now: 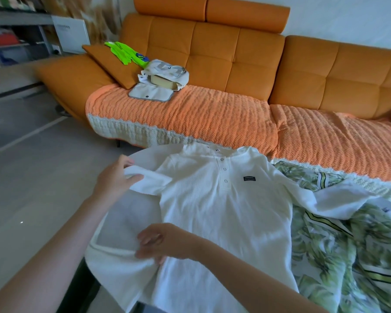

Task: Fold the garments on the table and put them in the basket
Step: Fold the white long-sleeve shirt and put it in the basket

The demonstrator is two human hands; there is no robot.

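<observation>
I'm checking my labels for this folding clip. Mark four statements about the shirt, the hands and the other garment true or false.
1. The white shirt lies buttons up. True.
2. The left hand grips a sleeve. True.
3. The right hand hangs idle. False: it pinches the white shirt's side edge.
4. The leaf-print garment lies folded on top of the white shirt. False: it lies unfolded beside it, partly under it.
</observation>
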